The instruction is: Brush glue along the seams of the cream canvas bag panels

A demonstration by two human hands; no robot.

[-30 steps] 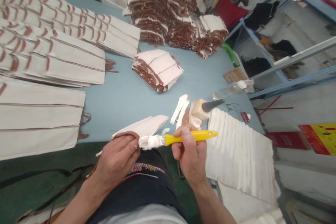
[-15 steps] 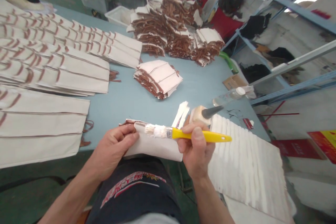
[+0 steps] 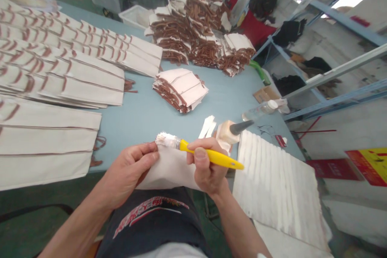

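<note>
My left hand [image 3: 133, 169] pinches the upper left edge of a pale piece of material [image 3: 169, 171] at the table's front edge. Wrapped around a yellow-handled brush [image 3: 216, 158], my right hand [image 3: 208, 165] holds it at a slant. White paste coats the bristles, which lie at the material's top edge close to my left fingertips. Behind my right hand stands a cream-coloured bottle [image 3: 226, 131] with a dark pointed nozzle. White strips [image 3: 207, 126] lie beside that bottle.
Overlapping pale panels with brown edges [image 3: 60, 72] cover the table's left side. A small bundle [image 3: 181, 86] sits mid-table, with taller brown-edged stacks [image 3: 193, 28] behind. On the right are layered white strips [image 3: 278, 185], a clear bottle [image 3: 261, 109] and metal shelving [image 3: 332, 72].
My right hand has moved left and tilted the brush, so its bristles now reach the material's top edge near my left fingers. My left hand keeps its grip.
</note>
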